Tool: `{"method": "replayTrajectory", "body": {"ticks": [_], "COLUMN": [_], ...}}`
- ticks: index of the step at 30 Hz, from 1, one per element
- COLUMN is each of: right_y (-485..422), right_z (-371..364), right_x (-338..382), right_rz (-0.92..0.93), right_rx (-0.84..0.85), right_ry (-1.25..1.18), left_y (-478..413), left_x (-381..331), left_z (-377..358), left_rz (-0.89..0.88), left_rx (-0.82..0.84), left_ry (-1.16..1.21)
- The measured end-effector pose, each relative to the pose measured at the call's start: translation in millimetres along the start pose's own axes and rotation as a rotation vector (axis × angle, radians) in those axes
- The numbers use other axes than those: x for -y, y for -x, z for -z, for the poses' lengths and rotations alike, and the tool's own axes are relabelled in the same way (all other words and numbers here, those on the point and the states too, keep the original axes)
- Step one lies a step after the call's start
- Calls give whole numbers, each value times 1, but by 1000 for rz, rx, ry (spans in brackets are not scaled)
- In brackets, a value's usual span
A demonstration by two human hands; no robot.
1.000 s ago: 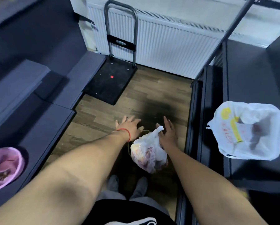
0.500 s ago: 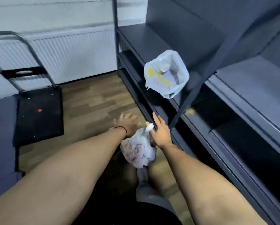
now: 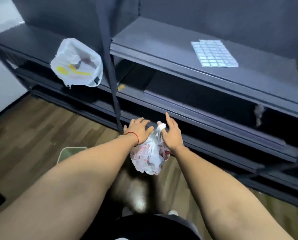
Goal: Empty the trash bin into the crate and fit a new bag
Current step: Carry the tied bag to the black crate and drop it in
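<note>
A full white trash bag (image 3: 148,158) with red print hangs above the wooden floor in front of me. Its twisted top sticks up beside the thumb of my right hand (image 3: 172,134), which grips it. My left hand (image 3: 138,129), with a red string at the wrist, lies against the bag's upper left side with its fingers spread. A small bin lined with a white bag (image 3: 76,63) stands on the dark shelf at upper left; yellow and other scraps show inside it.
Dark shelving (image 3: 196,94) with several low tiers runs across right in front of my hands. A sheet of blister packs (image 3: 214,53) lies on its top tier. A green-rimmed thing (image 3: 70,151) sits on the floor, half hidden by my left arm.
My view has swung to the right: the radiator and trolley are gone from sight and the shelving now fills the frame. Both hands keep the bag between them.
</note>
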State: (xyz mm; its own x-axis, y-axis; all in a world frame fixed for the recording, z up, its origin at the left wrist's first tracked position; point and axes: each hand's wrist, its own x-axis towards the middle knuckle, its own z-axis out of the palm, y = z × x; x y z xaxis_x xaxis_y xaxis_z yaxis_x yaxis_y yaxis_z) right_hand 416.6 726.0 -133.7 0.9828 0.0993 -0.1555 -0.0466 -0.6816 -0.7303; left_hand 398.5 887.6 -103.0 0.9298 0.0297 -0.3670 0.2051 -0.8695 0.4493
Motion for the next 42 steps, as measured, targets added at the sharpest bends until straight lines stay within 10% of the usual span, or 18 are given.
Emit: {"method": "replayTrajectory", "body": {"ticks": [42], "right_y": [460], "right_z": [542], "right_x": [-617], "right_rz": [-1020], "right_rx": [-1017], "right_ry": [-421], "left_y": [217], "left_x": [-834], "left_z": [-601], "left_rz": [-1323], "left_rx": [732], "left_ry": [-673]}}
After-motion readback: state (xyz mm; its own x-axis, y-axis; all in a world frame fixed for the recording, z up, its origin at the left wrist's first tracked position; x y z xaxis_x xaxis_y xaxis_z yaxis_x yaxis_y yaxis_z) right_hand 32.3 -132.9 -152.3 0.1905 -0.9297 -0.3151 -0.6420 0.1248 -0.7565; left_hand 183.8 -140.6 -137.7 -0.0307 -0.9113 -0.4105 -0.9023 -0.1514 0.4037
